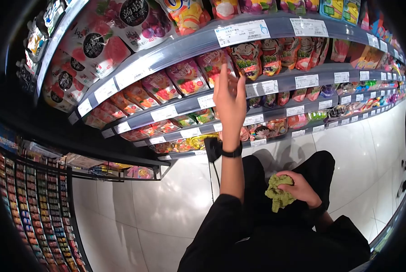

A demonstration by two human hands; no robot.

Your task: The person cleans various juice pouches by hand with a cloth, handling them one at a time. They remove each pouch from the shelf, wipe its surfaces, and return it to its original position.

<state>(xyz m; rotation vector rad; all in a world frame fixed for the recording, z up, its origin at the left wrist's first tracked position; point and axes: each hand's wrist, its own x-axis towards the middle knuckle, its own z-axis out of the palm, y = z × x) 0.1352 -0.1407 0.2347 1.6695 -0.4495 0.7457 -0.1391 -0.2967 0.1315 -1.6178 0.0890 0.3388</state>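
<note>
Reaches spread left hand (230,97) toward pink pouch (209,65), upper centre, clutching green cloth (277,197) in right hand (301,188), lower right, likely needing closer left fingers to grip.

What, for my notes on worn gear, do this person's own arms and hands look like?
The left hand and right hand wear no gloves. A black wristband circles the left one's wrist; a dark band shows at the other. Long black fabric sleeves stop short of both bands.
</note>
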